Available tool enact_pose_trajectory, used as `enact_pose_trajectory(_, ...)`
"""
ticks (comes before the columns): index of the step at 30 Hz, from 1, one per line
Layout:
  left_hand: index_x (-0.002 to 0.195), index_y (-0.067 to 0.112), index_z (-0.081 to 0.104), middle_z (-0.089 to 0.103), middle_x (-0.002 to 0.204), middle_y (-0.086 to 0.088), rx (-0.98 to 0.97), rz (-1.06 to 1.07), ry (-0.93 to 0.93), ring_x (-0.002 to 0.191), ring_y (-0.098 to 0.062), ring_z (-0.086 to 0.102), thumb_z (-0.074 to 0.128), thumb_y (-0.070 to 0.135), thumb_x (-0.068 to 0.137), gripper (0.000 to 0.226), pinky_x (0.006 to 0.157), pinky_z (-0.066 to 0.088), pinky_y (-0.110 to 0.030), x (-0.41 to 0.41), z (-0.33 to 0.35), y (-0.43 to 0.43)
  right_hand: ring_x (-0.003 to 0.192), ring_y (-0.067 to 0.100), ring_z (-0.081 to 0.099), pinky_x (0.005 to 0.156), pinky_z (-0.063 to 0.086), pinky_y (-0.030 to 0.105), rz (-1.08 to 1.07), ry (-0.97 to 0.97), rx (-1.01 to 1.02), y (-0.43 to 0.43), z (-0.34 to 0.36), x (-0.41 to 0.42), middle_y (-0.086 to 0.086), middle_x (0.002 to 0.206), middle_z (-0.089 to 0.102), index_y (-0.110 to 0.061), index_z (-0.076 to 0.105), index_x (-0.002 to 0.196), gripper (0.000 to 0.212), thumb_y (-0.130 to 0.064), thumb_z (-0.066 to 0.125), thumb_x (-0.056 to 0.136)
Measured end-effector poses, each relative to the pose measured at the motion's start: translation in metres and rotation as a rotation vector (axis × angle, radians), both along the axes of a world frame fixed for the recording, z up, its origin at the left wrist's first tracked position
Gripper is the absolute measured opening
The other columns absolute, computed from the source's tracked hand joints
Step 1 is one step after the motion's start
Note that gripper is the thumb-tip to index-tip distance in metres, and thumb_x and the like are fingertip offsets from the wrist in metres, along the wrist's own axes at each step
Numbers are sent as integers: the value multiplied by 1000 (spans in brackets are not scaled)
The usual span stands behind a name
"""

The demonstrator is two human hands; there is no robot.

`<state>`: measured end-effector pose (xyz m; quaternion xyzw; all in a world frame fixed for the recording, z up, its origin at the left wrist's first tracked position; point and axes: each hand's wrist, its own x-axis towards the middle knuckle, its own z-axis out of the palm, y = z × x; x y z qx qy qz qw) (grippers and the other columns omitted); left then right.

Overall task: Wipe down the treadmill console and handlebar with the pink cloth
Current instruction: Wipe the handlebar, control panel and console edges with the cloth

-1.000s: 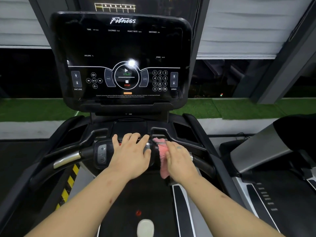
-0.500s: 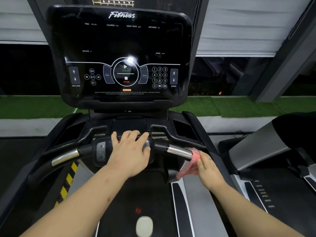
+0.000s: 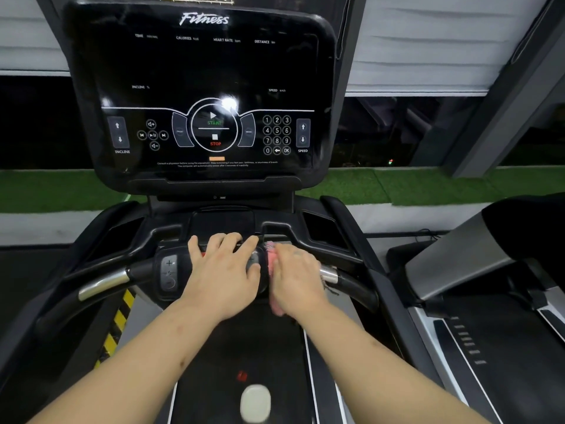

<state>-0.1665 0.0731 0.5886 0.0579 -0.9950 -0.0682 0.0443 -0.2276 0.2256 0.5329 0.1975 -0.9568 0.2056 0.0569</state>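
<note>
The black treadmill console (image 3: 201, 87) stands upright ahead, its touch panel lit with START and STOP marks. Below it runs the handlebar (image 3: 104, 283), black with silver sections. My left hand (image 3: 224, 270) rests flat over the bar's middle control pod, fingers spread. Beside it my right hand (image 3: 298, 276) wraps the pink cloth (image 3: 272, 255) round the bar just right of the pod. Most of the cloth is hidden under that hand; one end hangs below the bar.
The treadmill belt (image 3: 244, 347) lies under my arms, with a pale oval object (image 3: 255, 402) and a small red mark on it. A yellow-black hazard strip (image 3: 120, 319) runs at the lower left. A second treadmill (image 3: 477, 264) stands close on the right. Green turf lies beyond.
My right hand slid the pink cloth left along the handlebar, from the silver section back against the control pod. My left hand has stayed on the pod.
</note>
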Motion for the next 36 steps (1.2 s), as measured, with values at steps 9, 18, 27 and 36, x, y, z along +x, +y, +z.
enact_pose_trajectory(9,157,37,29,35,156,6,19,-2,-9,149,-21,20,33,47,102,56,122,-2,-64,2,3,0,127,17,51,113,38,42,-69,-217,-112,73,-27,-11,-7,137,55,-31,47,145,66,-54,22,89)
enact_pose_trajectory(18,157,37,28,34,158,6,28,-9,-14,149,-22,21,31,47,103,55,122,-2,-64,3,6,1,122,16,55,107,45,42,-342,-380,-392,109,-44,-7,-7,126,60,-39,55,136,58,-65,22,96)
enact_pose_trajectory(27,157,37,29,35,158,6,10,12,-9,149,-22,21,33,49,102,57,122,-2,-64,2,5,2,105,29,62,94,47,47,-47,-64,-3,9,14,5,2,115,65,-25,58,125,34,-37,39,100)
enact_pose_trajectory(36,156,38,30,35,157,7,-20,47,-56,149,-24,21,30,50,103,54,121,0,-66,-4,7,10,119,22,56,107,40,43,-31,-184,-85,57,-17,-13,-3,131,61,-29,53,139,45,-38,28,103)
